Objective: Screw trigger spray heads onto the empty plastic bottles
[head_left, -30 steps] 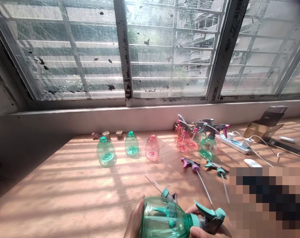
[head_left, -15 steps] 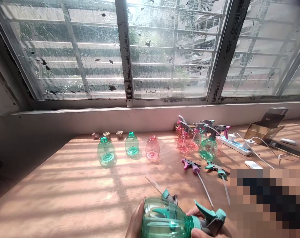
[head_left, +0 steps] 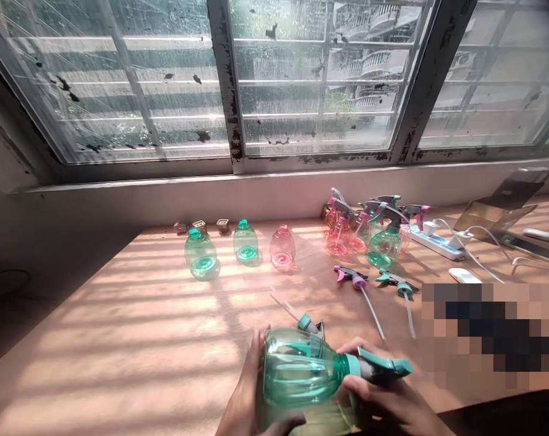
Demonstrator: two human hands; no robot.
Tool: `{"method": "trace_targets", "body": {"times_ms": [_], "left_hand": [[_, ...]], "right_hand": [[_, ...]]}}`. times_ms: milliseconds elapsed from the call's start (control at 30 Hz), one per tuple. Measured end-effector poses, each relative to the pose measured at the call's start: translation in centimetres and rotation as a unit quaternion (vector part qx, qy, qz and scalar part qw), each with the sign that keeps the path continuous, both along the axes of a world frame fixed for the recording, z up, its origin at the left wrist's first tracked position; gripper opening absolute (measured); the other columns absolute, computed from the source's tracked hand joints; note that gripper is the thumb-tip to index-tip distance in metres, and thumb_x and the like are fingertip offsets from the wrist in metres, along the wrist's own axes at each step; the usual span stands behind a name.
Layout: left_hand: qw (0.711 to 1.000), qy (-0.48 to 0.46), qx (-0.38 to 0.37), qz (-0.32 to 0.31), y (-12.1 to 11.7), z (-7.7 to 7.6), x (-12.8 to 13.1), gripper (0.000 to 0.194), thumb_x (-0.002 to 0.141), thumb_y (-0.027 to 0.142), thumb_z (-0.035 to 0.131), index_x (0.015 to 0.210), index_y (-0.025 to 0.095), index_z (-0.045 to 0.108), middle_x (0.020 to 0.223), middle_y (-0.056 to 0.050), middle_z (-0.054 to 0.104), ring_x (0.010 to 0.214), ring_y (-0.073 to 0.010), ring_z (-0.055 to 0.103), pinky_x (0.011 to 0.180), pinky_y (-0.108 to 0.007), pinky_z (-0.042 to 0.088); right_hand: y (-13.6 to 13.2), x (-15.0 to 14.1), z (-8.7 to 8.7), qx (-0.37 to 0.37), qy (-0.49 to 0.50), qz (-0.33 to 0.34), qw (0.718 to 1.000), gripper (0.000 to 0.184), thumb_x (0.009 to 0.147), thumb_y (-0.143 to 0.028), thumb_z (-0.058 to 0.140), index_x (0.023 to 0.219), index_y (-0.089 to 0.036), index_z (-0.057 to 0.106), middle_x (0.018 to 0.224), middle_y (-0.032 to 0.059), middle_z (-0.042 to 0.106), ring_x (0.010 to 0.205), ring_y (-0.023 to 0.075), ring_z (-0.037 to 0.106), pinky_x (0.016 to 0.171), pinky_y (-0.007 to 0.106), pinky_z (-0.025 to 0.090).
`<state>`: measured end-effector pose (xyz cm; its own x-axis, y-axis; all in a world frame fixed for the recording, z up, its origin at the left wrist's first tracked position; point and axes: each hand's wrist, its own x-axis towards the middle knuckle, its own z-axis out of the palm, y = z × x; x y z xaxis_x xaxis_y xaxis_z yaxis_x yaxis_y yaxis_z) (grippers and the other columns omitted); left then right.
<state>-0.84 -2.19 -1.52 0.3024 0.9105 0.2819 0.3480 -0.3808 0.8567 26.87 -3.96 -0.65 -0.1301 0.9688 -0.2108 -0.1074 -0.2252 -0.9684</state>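
Observation:
Low in the middle of the view I hold a clear green spray bottle lying on its side. My left hand cups its rounded body. My right hand grips the neck, where a teal and grey trigger sprayer head sits. Just behind the bottle, another teal sprayer head with its dip tube lies on the wooden table.
Two green capless bottles and a pink one stand near the wall. A cluster of assembled pink and green sprayers is at the back right, with two loose sprayer heads in front. A power strip, cables and a cardboard box are at the right.
The camera has tilted down, so both hands show more fully. The bottle has shifted slightly, and my right hand has closed further around its neck and sprayer head.

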Motion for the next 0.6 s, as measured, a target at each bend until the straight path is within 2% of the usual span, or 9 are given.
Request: {"method": "trace_targets", "body": {"times_ms": [133,267,333,467,600], "left_hand": [[0.999,0.022,-0.023,-0.004,-0.4,1.2,-0.1,0.087,0.096,0.052,0.067,0.166,0.042,0.017,0.177,-0.003,0.025,0.162,-0.0358,0.021,0.131,-0.056,0.021],[0.999,0.022,-0.042,-0.009,-0.4,1.9,0.0,0.070,0.105,0.047,0.053,0.166,0.043,0.019,0.176,0.001,0.026,0.163,-0.0319,0.021,0.132,-0.049,0.022],[0.999,0.028,-0.041,-0.021,-0.3,1.8,-0.1,0.069,0.107,0.044,0.050,0.167,0.043,0.015,0.176,0.000,0.027,0.162,-0.0317,0.022,0.132,-0.050,0.022],[0.997,0.055,-0.037,-0.038,-0.2,1.3,-0.5,0.089,0.099,0.044,0.066,0.166,0.045,0.008,0.178,0.000,0.021,0.163,-0.0328,0.018,0.132,-0.052,0.021],[0.999,0.035,-0.031,-0.010,0.0,1.3,-0.4,0.077,0.101,0.041,0.064,0.165,0.046,0.020,0.177,0.001,0.025,0.163,-0.0309,0.022,0.132,-0.049,0.020]], "right_hand": [[0.0,-0.2,1.1,0.044,-0.024,0.000,0.999,0.042,0.076,-0.057,0.085,0.102,-0.026,0.072,0.067,-0.0059,0.052,0.062,0.0159,0.047,0.057,0.028,0.038],[-0.1,-0.4,0.9,-0.058,0.046,-0.051,0.996,0.056,0.069,-0.059,0.091,0.105,-0.024,0.067,0.063,-0.0077,0.055,0.057,0.0157,0.052,0.058,0.029,0.041],[-0.2,-0.3,0.8,-0.076,0.070,-0.059,0.993,0.059,0.067,-0.059,0.093,0.106,-0.023,0.065,0.061,-0.0093,0.053,0.054,0.0140,0.051,0.055,0.028,0.039],[-0.1,-0.1,1.1,-0.003,0.038,-0.016,0.999,0.048,0.075,-0.056,0.088,0.104,-0.024,0.068,0.066,-0.0078,0.053,0.058,0.0133,0.047,0.054,0.026,0.036],[0.1,0.2,1.3,0.068,-0.035,0.008,0.997,0.036,0.082,-0.050,0.084,0.103,-0.024,0.071,0.069,-0.0063,0.053,0.062,0.0145,0.046,0.057,0.027,0.035]]}}
